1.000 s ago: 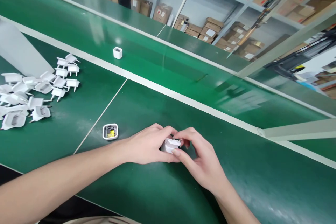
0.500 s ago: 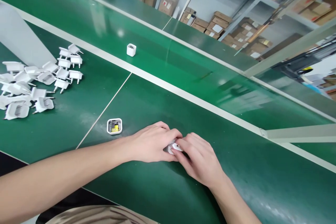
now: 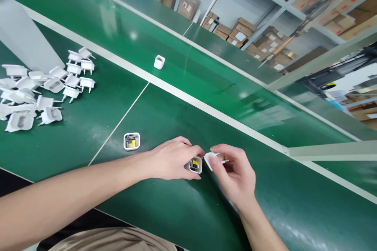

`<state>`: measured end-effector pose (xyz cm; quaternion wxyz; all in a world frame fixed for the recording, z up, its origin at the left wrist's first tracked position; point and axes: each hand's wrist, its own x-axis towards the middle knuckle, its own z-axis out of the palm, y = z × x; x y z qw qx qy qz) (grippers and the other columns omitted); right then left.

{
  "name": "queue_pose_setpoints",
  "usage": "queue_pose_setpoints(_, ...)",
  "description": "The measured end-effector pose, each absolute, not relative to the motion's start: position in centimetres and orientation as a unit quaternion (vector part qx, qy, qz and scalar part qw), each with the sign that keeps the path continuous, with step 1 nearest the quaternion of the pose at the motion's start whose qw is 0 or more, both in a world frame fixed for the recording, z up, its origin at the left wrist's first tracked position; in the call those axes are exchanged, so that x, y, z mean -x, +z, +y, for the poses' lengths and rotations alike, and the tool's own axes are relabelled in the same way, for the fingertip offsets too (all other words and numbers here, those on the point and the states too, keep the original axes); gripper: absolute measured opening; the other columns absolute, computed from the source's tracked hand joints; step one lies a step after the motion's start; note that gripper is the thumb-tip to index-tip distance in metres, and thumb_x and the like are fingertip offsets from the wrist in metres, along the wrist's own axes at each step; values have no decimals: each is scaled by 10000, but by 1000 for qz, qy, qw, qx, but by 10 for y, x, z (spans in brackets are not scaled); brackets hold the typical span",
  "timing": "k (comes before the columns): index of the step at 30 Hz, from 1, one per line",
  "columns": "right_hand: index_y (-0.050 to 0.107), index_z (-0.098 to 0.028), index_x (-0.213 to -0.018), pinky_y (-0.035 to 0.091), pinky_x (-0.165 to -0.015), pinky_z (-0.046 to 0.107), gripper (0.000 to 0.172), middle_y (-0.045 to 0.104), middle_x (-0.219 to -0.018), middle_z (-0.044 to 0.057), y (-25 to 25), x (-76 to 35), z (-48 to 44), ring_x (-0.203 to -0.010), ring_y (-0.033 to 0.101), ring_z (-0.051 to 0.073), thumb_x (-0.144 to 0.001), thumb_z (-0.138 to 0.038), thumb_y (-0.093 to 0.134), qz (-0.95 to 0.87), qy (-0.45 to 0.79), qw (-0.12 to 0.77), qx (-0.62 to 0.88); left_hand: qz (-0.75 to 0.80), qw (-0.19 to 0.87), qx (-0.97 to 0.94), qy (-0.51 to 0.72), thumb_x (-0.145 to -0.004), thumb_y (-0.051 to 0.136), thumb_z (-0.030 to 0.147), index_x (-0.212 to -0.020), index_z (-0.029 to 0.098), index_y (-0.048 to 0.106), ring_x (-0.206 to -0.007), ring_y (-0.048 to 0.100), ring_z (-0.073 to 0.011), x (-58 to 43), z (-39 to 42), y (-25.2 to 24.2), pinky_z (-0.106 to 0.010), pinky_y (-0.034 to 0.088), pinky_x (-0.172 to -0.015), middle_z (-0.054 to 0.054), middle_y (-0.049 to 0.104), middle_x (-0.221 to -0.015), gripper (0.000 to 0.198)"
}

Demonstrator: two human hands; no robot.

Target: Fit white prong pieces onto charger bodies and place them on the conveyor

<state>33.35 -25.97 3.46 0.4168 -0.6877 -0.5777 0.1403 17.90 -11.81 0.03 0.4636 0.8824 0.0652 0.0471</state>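
My left hand (image 3: 169, 160) grips a small white charger housing (image 3: 196, 164) on the green table, its open top showing a yellow part inside. My right hand (image 3: 235, 174) pinches a white plug cover with metal pins (image 3: 212, 159), held just to the right of the housing and apart from it. A second open housing (image 3: 131, 141) with a yellow part stands on the table left of my left hand.
A pile of several white plug covers (image 3: 44, 92) lies at the left. One white housing (image 3: 159, 62) rides on the far conveyor belt (image 3: 206, 78). A pale rail (image 3: 330, 151) crosses at the right. Shelves of cardboard boxes (image 3: 250, 35) stand behind.
The plug cover was pressed against the housing between both hands; now my right hand has drawn it off to the right, exposing the housing's open top. The housing on the belt has moved right.
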Motion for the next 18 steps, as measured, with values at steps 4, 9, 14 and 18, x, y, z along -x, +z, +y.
queue_pose_setpoints(4,652,-201,-1019,318,-388,196,266,559,-577,-57,57,-341,-260,-390,499,85,-963,-457,694,-437,471,443,625,58,445,-892,48,-848,783,422,-1221,214,611,-1251,597,-286,-181,-118,2,-372,457,-1077,-42,725,-1200,460)
queue_pose_setpoints(9,612,-233,-1087,481,-455,229,339,694,-692,-12,60,-341,-262,-518,685,172,-878,-413,809,-412,599,430,536,54,451,-890,46,-850,788,410,-1253,201,614,-1267,591,-295,-182,-118,1,-371,455,-1079,-45,722,-1237,486)
queue_pose_setpoints(14,638,-223,-953,424,-522,245,94,633,-703,-14,54,-334,-262,-521,567,118,-978,-293,697,-618,307,317,651,44,460,-884,66,-867,760,416,-1190,199,622,-1235,610,-280,-182,-118,-4,-368,423,-1115,-37,720,-1246,413)
queue_pose_setpoints(18,596,-204,-975,360,-582,268,63,569,-758,0,52,-333,-263,-600,470,122,-1022,-233,624,-734,79,199,644,58,458,-885,67,-837,780,424,-1184,227,605,-1251,592,-287,-183,-119,-7,-369,447,-1083,-26,717,-1225,436)
